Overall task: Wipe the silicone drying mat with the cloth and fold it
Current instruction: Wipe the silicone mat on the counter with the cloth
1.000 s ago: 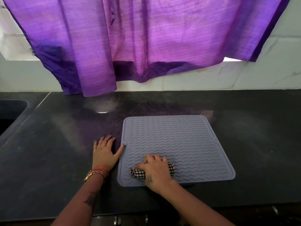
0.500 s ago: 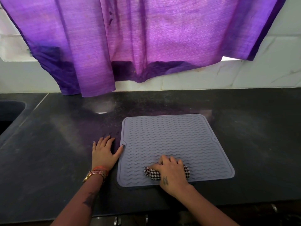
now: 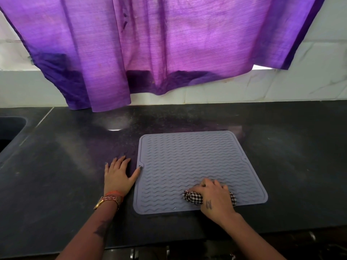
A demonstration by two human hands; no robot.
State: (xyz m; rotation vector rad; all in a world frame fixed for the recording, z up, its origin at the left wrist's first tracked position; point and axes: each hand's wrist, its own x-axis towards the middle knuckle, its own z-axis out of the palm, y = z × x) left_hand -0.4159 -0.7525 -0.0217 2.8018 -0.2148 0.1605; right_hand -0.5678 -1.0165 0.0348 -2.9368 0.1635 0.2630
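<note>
A purple curtain (image 3: pixel 169 49) hangs across the top of the view, its hem falling in front of the white tiled wall (image 3: pixel 281 85) and ending just above the back of the dark stone bench (image 3: pixel 56 175). At the far left edge the bench drops into a dark sink (image 3: pixel 9 128). The grey silicone drying mat (image 3: pixel 191 162), ribbed with wavy lines, lies flat and unfolded on the bench near its front edge, a little right of centre. The left hand (image 3: pixel 118 177) rests palm down on the bench just beside the mat's left edge, fingers straight and spread, the thumb tip touching the mat's rim; bangles (image 3: pixel 109 199) circle its wrist. The right hand (image 3: pixel 214 199) sits on the mat's near right part, fingers curled over a bunched black-and-white checked cloth (image 3: pixel 193 198) and pressing it onto the ribs, with the cloth's ends showing on either side of the hand.
</note>
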